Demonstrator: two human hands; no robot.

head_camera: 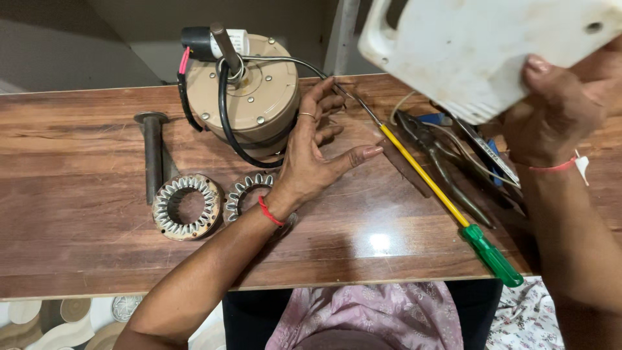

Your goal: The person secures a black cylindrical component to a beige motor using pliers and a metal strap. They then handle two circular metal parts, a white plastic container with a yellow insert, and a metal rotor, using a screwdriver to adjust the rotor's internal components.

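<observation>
Our right hand (pixel 562 116) grips a scuffed white plastic cover (pixel 479 52); our left hand (pixel 312 155), fingers spread open, touches the round beige metal motor housing (pixel 256 97).

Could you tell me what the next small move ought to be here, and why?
Probably close the left hand on the tan motor housing to steady it. Its open fingers already rest against the housing's side, while the right hand holds the white plastic piece raised above the table, so the housing looks unsecured.

white plastic panel (pixel 492 45) cut off at top edge, second stator ring (pixel 249 191) half hidden under left forearm
</observation>
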